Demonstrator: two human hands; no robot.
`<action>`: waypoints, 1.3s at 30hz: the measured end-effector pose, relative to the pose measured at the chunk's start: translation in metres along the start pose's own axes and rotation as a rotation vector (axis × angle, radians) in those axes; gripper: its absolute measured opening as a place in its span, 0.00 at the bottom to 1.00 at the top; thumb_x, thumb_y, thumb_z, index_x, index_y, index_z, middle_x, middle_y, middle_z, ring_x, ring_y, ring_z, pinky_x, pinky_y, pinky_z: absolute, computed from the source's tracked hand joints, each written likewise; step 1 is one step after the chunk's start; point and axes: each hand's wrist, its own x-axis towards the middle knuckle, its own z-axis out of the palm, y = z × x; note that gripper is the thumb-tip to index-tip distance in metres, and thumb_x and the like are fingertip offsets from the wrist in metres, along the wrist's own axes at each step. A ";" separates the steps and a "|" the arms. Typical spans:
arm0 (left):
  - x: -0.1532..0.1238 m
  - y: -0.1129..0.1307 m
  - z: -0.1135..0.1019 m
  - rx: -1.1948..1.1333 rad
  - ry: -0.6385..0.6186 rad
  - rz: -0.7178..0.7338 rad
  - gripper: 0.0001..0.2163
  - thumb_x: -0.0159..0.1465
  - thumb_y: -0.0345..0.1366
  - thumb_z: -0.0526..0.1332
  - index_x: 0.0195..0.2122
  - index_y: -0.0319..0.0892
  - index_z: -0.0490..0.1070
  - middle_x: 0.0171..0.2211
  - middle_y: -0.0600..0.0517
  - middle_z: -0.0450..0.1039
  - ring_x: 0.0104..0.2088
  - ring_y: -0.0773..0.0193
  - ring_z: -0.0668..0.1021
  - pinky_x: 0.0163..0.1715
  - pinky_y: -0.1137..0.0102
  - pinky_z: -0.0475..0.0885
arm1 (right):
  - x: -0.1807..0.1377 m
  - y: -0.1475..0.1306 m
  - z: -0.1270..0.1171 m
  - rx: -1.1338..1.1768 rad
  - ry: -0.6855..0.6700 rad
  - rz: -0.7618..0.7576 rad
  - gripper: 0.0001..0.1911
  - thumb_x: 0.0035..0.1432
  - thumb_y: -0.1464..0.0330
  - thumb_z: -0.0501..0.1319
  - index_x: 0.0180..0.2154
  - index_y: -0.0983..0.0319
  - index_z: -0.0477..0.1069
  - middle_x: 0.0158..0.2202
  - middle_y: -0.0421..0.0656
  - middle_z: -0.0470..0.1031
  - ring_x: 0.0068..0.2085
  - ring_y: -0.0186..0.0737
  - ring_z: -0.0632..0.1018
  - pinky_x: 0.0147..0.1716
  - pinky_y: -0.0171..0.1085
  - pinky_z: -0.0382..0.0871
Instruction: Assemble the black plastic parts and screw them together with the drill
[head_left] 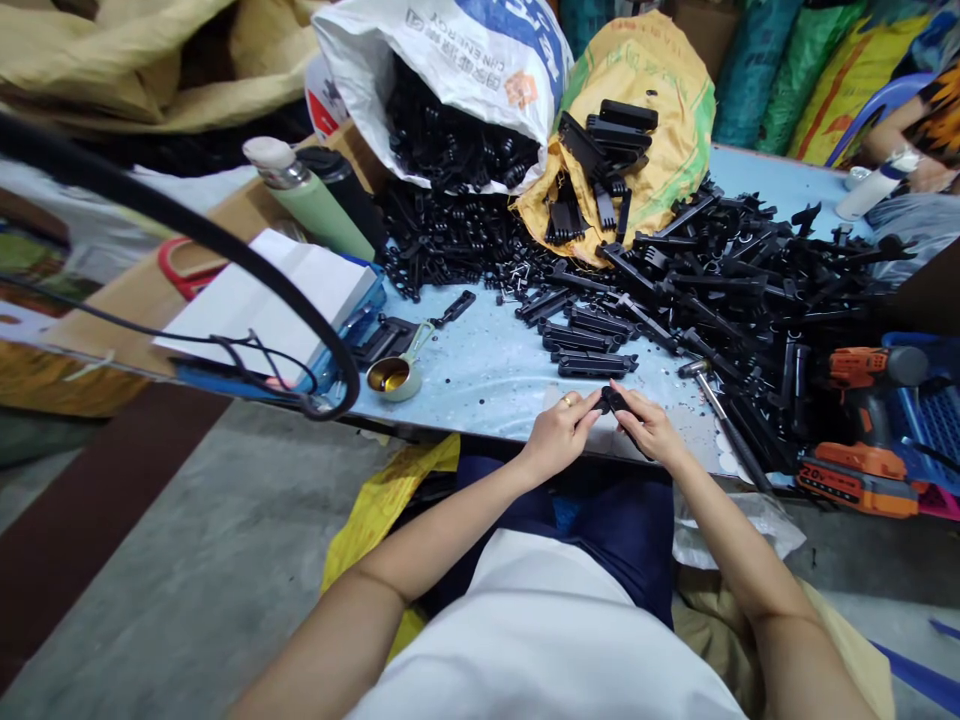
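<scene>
Both hands meet over the front edge of the blue table. My left hand (559,435), with a ring on a finger, pinches one end of a black plastic part (609,398). My right hand (654,428) is closed around the longer section of it, which slants down under the palm. My fingers hide much of the part, so its exact kind is unclear. Just beyond my hands lie several long black plastic pieces (592,363) in a stacked row. A hammer (724,418) rests to the right of my right hand.
Heaps of black parts (735,260) cover the back and right, spilling from a white sack (465,90) and a yellow sack (660,80). A cordless drill (862,430) stands at right. A measuring cup (394,378), papers (262,290) and a green bottle (315,205) are at left.
</scene>
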 end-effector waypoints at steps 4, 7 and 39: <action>0.003 -0.004 -0.006 0.079 -0.097 0.115 0.16 0.67 0.39 0.48 0.51 0.40 0.68 0.33 0.49 0.71 0.34 0.63 0.75 0.34 0.70 0.72 | -0.004 -0.001 -0.007 -0.144 -0.034 -0.092 0.24 0.63 0.58 0.48 0.58 0.61 0.60 0.32 0.43 0.69 0.31 0.33 0.72 0.34 0.36 0.69; 0.006 -0.001 -0.005 0.093 -0.057 0.148 0.17 0.67 0.40 0.47 0.50 0.41 0.69 0.33 0.49 0.70 0.33 0.64 0.75 0.32 0.71 0.72 | -0.005 -0.005 -0.005 -0.213 -0.017 -0.149 0.24 0.62 0.58 0.49 0.57 0.61 0.61 0.35 0.45 0.71 0.35 0.36 0.72 0.36 0.37 0.69; 0.010 -0.025 -0.001 0.614 -0.432 0.117 0.15 0.62 0.26 0.50 0.48 0.41 0.67 0.35 0.44 0.71 0.40 0.57 0.72 0.36 0.65 0.66 | 0.046 0.012 -0.065 -0.910 -0.144 0.251 0.21 0.56 0.74 0.51 0.52 0.59 0.64 0.41 0.47 0.76 0.41 0.42 0.76 0.38 0.36 0.67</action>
